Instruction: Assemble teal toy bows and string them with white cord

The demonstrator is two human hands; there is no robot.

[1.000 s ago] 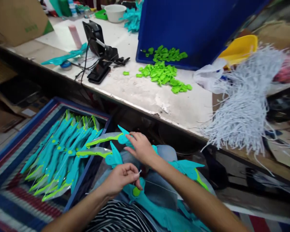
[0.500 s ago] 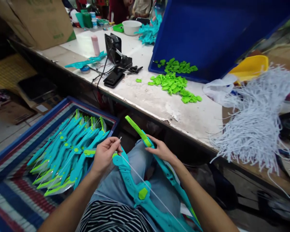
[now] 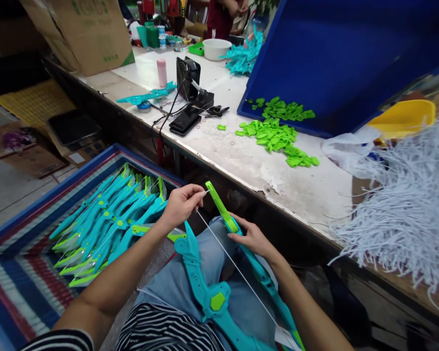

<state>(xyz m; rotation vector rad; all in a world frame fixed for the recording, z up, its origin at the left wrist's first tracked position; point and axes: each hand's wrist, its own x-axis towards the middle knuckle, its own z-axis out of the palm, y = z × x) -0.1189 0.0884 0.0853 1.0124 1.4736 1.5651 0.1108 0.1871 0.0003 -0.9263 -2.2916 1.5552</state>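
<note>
My left hand [image 3: 183, 204] pinches the end of a white string [image 3: 229, 258] between thumb and fingertips, close beside the green limb tip [image 3: 218, 202] of a toy bow [image 3: 258, 268]. The string runs taut from there down to the bow's lower end. My right hand [image 3: 251, 239] is wrapped round the turquoise upper part of that bow, just under its green tip. Another turquoise toy bow [image 3: 195, 278] with a green centre piece lies across my lap, untouched by either hand. My right fingers are partly hidden behind the bow.
Left of my legs, a blue-rimmed crate [image 3: 29, 222] holds several toy bows. On the worktable [image 3: 237, 161] lie green plastic pieces [image 3: 274, 132], a phone [image 3: 185, 122], a small fan [image 3: 188, 78] and a bundle of white strings [image 3: 398, 214]. A blue tray [image 3: 336, 58] leans behind; someone stands beyond.
My left hand has moved right and up with the string end, from beside the lap bow to the green tip of the held bow. My right hand keeps its hold.
</note>
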